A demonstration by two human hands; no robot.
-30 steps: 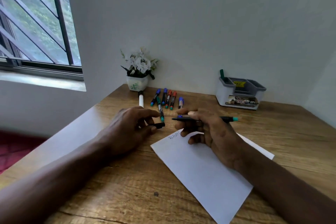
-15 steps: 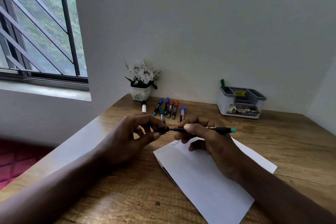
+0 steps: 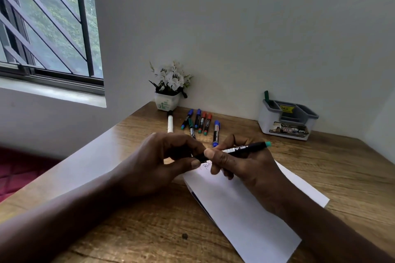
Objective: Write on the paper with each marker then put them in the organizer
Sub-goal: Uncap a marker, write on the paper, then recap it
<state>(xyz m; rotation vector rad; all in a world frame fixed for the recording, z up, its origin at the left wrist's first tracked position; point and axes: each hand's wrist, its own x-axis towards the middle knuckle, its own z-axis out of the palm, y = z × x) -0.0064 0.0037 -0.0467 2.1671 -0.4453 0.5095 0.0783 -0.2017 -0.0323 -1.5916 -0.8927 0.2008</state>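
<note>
**Cap being seated on written-with marker, organizer drop next**

The black marker (image 3: 241,149) is clamped in the right hand (image 3: 241,162), held near level above the top edge of the paper (image 3: 245,205), its teal end pointing away to the right of the grip. The cap end is pinched by the left hand (image 3: 162,162), thumb and forefinger closed around it; the cap itself is hidden by the fingers, so seating cannot be confirmed. Faint writing is seen on the paper just under the grip. Step judged: recapping after writing. Next move calls for the left pinch to be released and the marker carried to the organizer (image 3: 287,118), well beyond and right of the grip. Both wrists are held low, forearms angled inward. The remaining markers (image 3: 199,121) lie just beyond the grip, untouched.
</note>
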